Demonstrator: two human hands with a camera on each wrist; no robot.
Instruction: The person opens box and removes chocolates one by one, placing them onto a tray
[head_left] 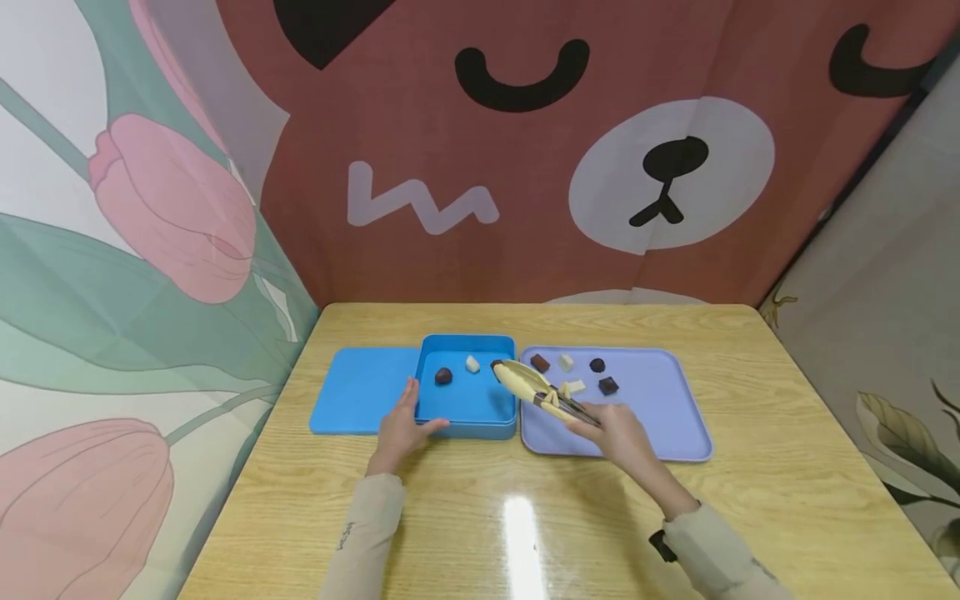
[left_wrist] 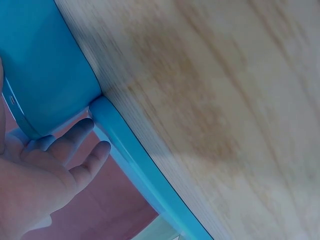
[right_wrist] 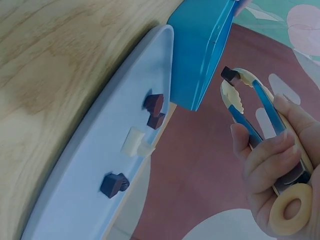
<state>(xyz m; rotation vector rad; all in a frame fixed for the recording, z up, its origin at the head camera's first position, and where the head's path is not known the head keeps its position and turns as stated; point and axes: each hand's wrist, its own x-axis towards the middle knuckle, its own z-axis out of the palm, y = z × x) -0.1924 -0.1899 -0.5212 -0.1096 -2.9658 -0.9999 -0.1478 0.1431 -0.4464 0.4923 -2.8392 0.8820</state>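
My right hand [head_left: 618, 437] grips cream-tipped tongs [head_left: 523, 383] with metal arms and a ring at the handle end. A small dark brown chocolate [right_wrist: 229, 75] sits between the tong tips, above the right part of the blue box [head_left: 465, 430]. Inside that box lie a dark round chocolate [head_left: 443, 377] and a white piece [head_left: 472, 364]. At the box's front left corner rests my left hand [head_left: 400, 429], fingers along the side and thumb at the front rim. A lilac tray [head_left: 652, 421] bears several pieces, among them a reddish-brown one [head_left: 540, 363] and a dark square one [head_left: 608, 386].
Left of the box, a flat blue lid [head_left: 363, 392] lies on the wooden table [head_left: 450, 517]. The tray stands close to the box's right side. Behind the table hangs a printed cloth [head_left: 420, 267] with a bear's face.
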